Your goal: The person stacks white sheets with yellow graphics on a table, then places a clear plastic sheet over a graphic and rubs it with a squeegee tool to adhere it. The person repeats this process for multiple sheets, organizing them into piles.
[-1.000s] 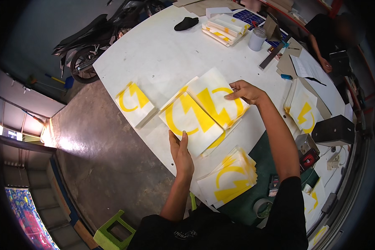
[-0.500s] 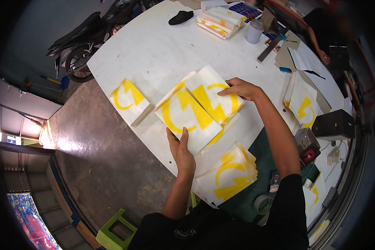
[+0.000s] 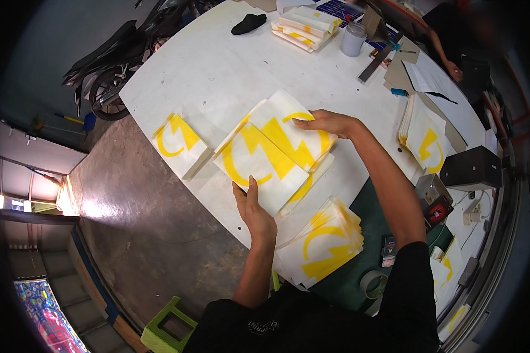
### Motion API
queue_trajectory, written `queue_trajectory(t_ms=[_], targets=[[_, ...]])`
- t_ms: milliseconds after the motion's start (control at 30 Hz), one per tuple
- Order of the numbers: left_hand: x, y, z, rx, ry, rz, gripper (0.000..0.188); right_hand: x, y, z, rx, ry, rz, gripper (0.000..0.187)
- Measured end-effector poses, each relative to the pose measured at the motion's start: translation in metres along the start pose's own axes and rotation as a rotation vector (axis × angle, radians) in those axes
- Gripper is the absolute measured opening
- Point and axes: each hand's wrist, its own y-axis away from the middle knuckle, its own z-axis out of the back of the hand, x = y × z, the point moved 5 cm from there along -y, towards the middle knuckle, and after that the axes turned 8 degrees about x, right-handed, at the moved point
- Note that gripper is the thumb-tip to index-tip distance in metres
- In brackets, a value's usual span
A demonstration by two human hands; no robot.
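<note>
Two overlapping batches of flat white printed sheets with bold yellow shapes lie before me over the white table. My left hand pinches the near-left edge of the left sheets, thumb on top and fingers mostly hidden beneath. On the far side my right hand grips the right sheets, its thumb lying across the yellow print. The left batch partly covers the right one. More sheets show under their lower right edge. Close to my body, a fanned pile of similar sheets rests partly on a dark green mat.
A neat stack sits at the table's left edge; further stacks lie at the back and right. Also about are a grey jar, metal ruler, tape roll, black box and green stool. Someone stands at far right.
My right hand has shifted slightly left with the right sheets, so the two batches overlap a little more. The left hand keeps its hold. The whole view has drifted slightly.
</note>
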Motion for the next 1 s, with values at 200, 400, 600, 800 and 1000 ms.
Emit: queue_trajectory(t_ms=[200,400,600,800,1000], targets=[[-0.003,0.0,-0.003,-0.002,-0.003,-0.006,0.058,-0.008,-0.009,0.006,-0.018,0.008,-0.005,0.096],[-0.004,0.003,-0.002,-0.038,0.007,0.023,0.058,-0.011,-0.009,0.013,-0.074,-0.019,0.026,0.099],[0.0,-0.004,0.005,-0.043,0.007,0.01,0.044,-0.007,-0.004,0.008,-0.043,-0.047,0.051,0.1],[0.011,-0.013,0.017,-0.006,0.141,0.04,0.045,-0.011,-0.01,0.009,-0.029,-0.034,0.004,0.106],[0.013,-0.012,0.018,-0.008,0.11,0.103,0.05,-0.01,-0.006,0.005,-0.032,0.006,-0.002,0.11]])
